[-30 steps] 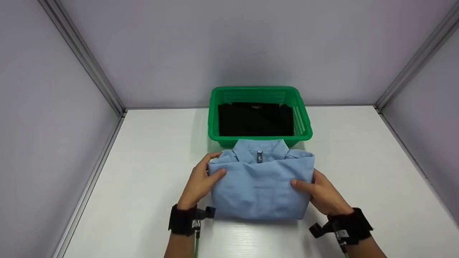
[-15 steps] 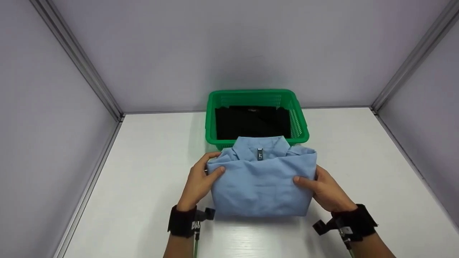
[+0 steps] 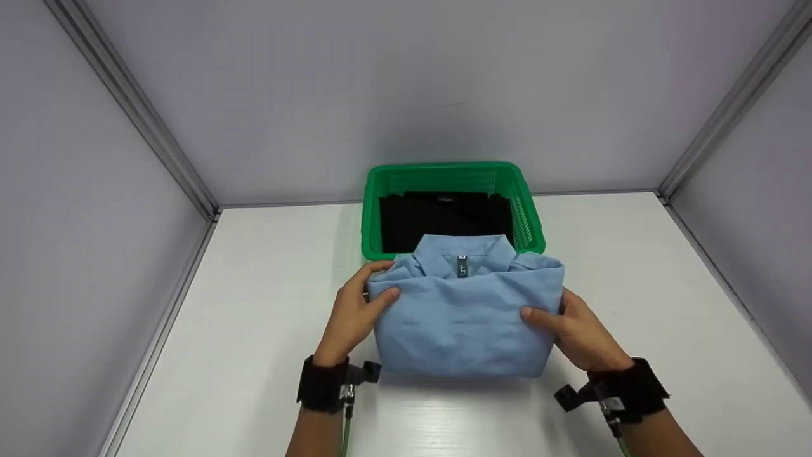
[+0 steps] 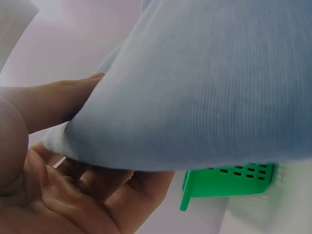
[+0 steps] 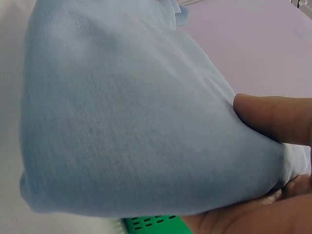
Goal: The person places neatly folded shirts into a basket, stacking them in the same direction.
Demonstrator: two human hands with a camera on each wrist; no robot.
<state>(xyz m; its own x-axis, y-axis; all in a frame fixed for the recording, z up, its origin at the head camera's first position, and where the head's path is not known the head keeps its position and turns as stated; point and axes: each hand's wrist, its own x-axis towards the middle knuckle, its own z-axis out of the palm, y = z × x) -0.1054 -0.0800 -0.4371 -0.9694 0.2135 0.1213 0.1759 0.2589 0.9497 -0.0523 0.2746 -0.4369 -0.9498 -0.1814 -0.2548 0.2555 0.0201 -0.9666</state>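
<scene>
A folded light blue shirt [image 3: 466, 324], its collar toward the back and a dark label inside the neck, is held up off the table between both hands. My left hand [image 3: 352, 314] grips its left edge, thumb on the front and fingers behind. On the opposite edge my right hand [image 3: 580, 333] pinches the cloth the same way. Both wrist views show the shirt [image 4: 195, 87] sagging between thumb and fingers. Just behind it stands a green plastic basket [image 3: 374, 209] holding a folded black garment [image 3: 444, 219]; the collar overlaps the basket's front rim from the head view.
The white table [image 3: 266, 317] carries the basket near its back edge. A pale back wall [image 3: 304, 95] and side walls with grey metal frames enclose it. Black straps with small cameras [image 3: 323, 384] sit on both wrists, with green cables trailing.
Both hands have raised the shirt slightly and moved it toward the basket, so the collar now covers the basket's front rim. The head view has shifted a little.
</scene>
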